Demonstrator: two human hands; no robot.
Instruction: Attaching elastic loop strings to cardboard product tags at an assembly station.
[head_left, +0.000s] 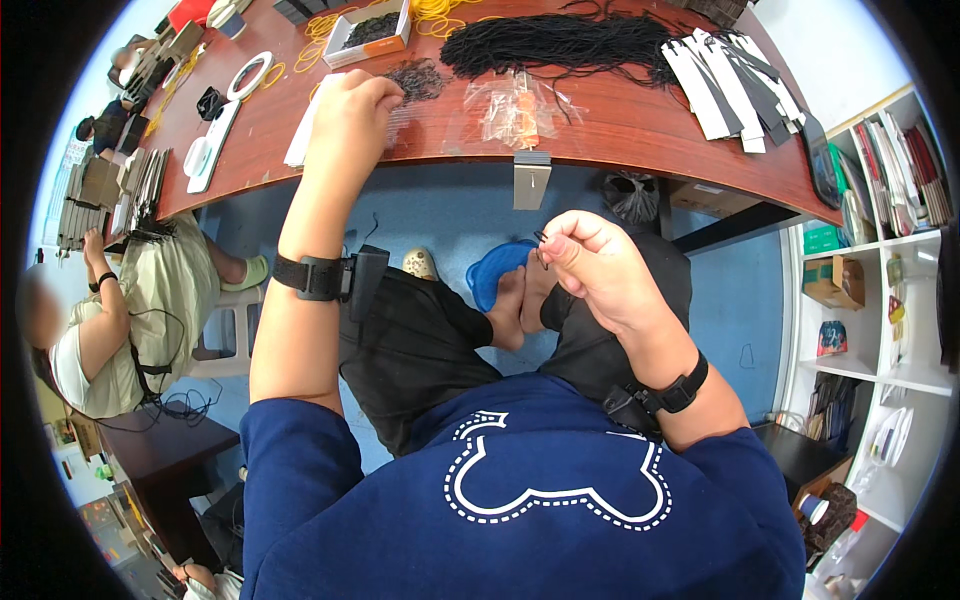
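At the table's front left, my left hand [355, 108] reaches over a white sheet [303, 135]. Its fingers are bent together at the edge of a loose pile of tiny black pieces [418, 80]; whatever is between the fingertips is hidden. My right hand [598, 262] is raised over my lap, off the table, thumb and fingers pinched together. A thin black looped piece [542, 248] sticks out of that pinch, too small to tell its kind. Clear plastic bags [505, 110] lie to the right of the pile.
Behind lie a box of black pieces [375, 32], a bundle of black cords [560, 45] and yellow cords [440, 14]. White and black card strips [725, 85] are at the right. Shelves [850, 255] stand on the right; a seated person [150, 310] is at the left.
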